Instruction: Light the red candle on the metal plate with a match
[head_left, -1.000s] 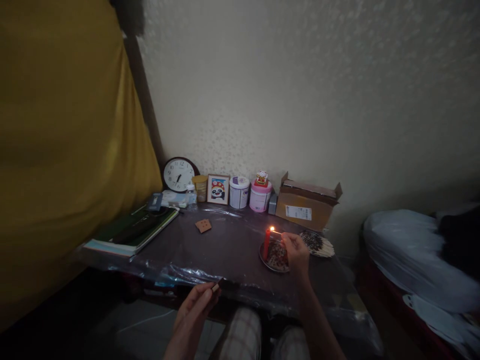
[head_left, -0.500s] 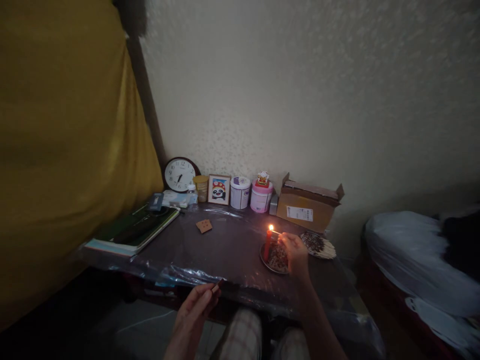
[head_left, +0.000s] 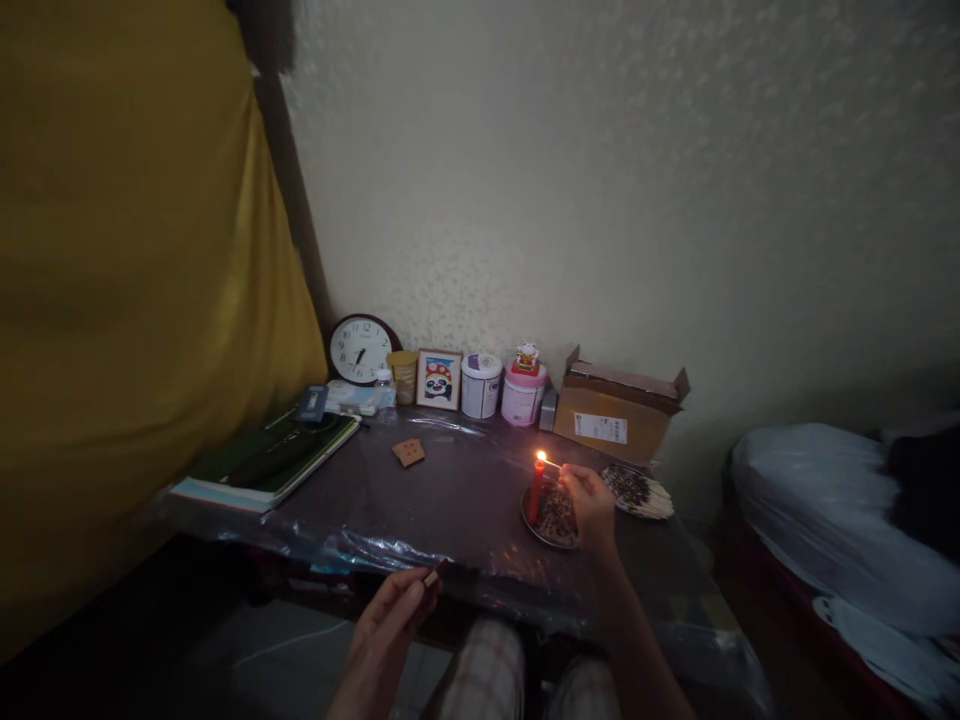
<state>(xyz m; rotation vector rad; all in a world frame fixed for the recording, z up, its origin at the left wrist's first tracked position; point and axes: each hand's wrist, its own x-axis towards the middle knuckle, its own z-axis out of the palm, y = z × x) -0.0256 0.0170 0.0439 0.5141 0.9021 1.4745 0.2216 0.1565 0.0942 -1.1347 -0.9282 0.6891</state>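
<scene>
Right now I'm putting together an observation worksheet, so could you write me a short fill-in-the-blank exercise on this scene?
1. The right hand holds a matchstick with its far end close to a bright ____.
2. The candle standing in the dish is coloured ____.
3. The figurine sits on a tin whose lid is ____.
4. The framed picture shows a cartoon ____.

Missing words: flame; red; pink; panda.
</scene>
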